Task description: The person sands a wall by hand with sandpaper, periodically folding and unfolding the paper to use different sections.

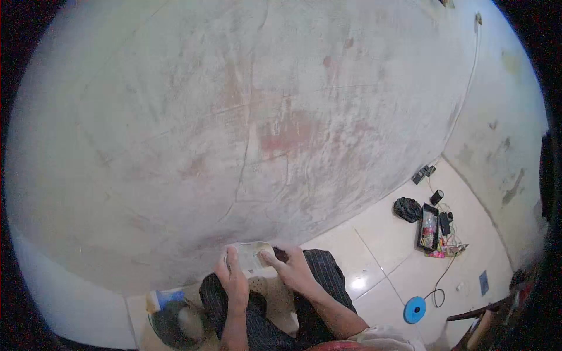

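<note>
Your dark, pinstriped-cloth knees flank a pale, flattish piece, material unclear. Your left hand and right hand grasp opposite sides; it's probably light, stiff, best held there.

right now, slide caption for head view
Left hand and right hand hold a pale, broad object before a patchy grey-white wall; a round blue disc lies on glossy white tiles.

A room, perhaps in a home (hard to be sure), with glossy floor tiles and a stained, patchy wall beside them
</note>
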